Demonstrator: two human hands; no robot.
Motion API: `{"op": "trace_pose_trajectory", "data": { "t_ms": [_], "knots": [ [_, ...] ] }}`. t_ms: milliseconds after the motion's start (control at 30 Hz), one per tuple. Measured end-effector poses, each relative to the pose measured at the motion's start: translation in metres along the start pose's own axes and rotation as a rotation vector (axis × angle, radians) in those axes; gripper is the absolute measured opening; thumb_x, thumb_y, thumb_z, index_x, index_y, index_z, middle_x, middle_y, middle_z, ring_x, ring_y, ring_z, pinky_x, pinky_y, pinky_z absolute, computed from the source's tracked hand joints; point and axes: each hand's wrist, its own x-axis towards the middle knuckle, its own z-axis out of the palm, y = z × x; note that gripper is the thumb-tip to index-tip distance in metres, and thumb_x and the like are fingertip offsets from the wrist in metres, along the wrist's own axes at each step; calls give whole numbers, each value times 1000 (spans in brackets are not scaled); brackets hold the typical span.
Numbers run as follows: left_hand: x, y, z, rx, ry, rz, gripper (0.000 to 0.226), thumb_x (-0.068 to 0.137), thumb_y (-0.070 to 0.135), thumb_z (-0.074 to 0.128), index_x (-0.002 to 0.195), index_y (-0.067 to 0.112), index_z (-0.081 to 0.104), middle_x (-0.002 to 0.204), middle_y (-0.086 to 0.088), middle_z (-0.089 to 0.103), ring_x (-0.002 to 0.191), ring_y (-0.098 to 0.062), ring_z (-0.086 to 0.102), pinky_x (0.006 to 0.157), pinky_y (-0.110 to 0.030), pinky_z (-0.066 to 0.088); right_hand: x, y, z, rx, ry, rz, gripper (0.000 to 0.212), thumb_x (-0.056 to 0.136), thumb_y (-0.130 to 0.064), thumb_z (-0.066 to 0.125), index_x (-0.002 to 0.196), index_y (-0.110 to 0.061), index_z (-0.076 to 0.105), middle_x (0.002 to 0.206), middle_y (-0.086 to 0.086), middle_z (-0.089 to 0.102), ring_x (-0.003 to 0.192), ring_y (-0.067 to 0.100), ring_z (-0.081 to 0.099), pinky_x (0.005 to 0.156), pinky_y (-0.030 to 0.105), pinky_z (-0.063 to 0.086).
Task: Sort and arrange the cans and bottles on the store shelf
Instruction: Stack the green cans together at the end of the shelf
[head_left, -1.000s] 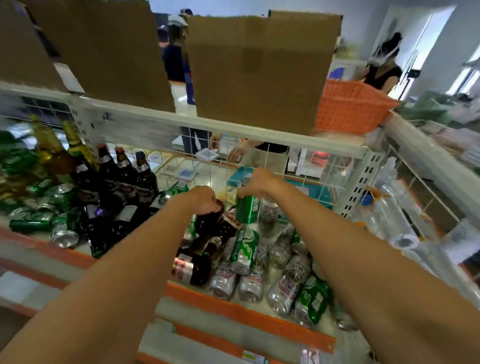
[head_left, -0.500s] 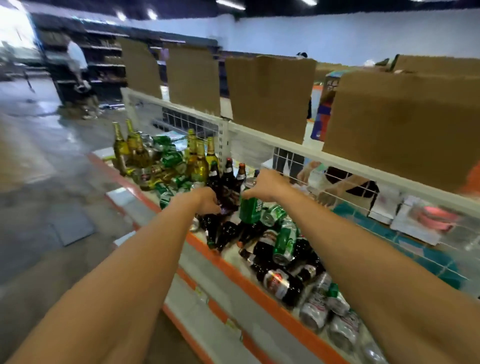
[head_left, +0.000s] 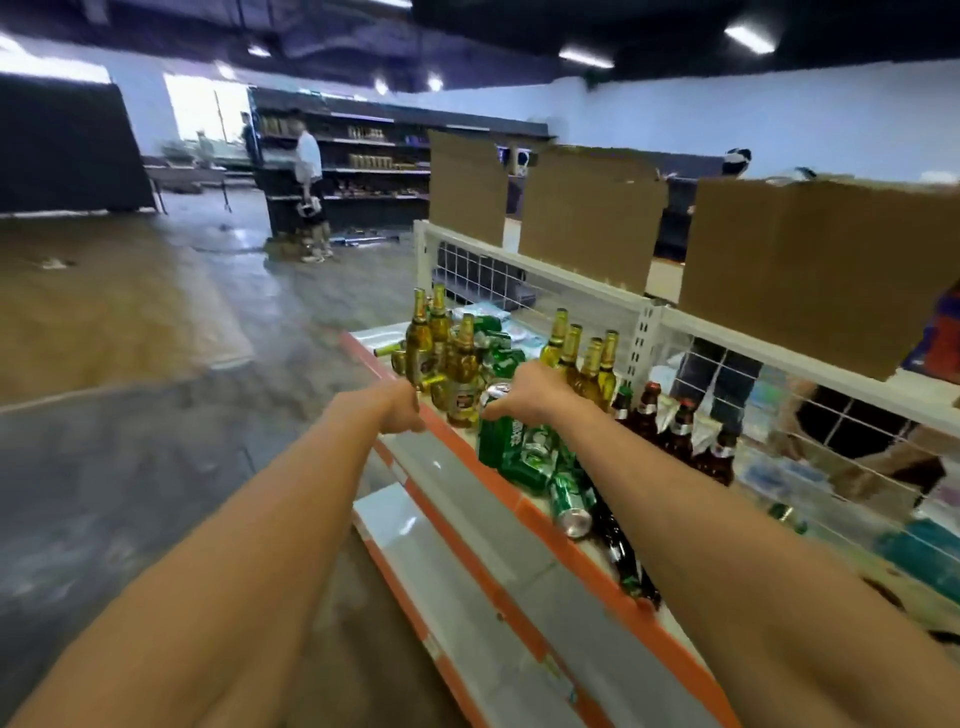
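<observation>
Right hand (head_left: 530, 389) grasps the green can (head_left: 497, 435), carried along to the gold bottles (head_left: 460, 364); left hand (head_left: 402, 410) clenched, contents unclear.

A green can (head_left: 500, 434) is gripped from above by the right hand (head_left: 531, 391), beside upright golden bottles (head_left: 590, 371) on the shelf (head_left: 670, 644).

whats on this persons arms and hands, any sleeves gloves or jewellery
The left arm and right arm are bare, no sleeves in view. The left hand and right hand wear no gloves; no watch, band or ring shows, though the view is blurry.
</observation>
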Motion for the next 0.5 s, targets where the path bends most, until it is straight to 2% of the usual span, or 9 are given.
{"op": "trace_pose_trajectory", "data": {
  "t_ms": [200, 300, 433, 500],
  "knots": [
    [24, -102, -22, -42, 28, -60, 35, 92, 32, 65, 121, 12, 66, 123, -7, 64, 106, -25, 60, 93, -35, 48, 63, -92, 32, 95, -42, -75, 38, 81, -40, 77, 75, -14, 49, 74, 1, 51, 61, 14, 47, 49, 25, 33],
    [44, -142, -25, -63, 23, -98, 37, 92, 34, 64, 123, 12, 66, 124, -7, 64, 111, -26, 59, 98, -37, 47, 101, -129, 49, 136, -79, -113, 36, 81, -39, 78, 81, -13, 52, 77, 1, 51, 62, 13, 45, 50, 25, 34],
    [77, -189, -25, -27, 7, -140, 40, 94, 37, 61, 123, 11, 65, 127, -9, 62, 116, -28, 57, 97, -36, 45, 160, -173, 71, 138, -93, -170, 40, 79, -42, 78, 94, -11, 58, 80, 3, 55, 67, 14, 49, 55, 26, 42],
    [94, -213, -27, -28, -4, -186, 38, 93, 37, 63, 122, 12, 66, 127, -9, 62, 115, -29, 58, 95, -36, 47, 192, -191, 82, 136, -110, -198, 43, 81, -42, 77, 100, -9, 57, 83, 3, 55, 68, 13, 50, 53, 24, 40]
  ]
}}
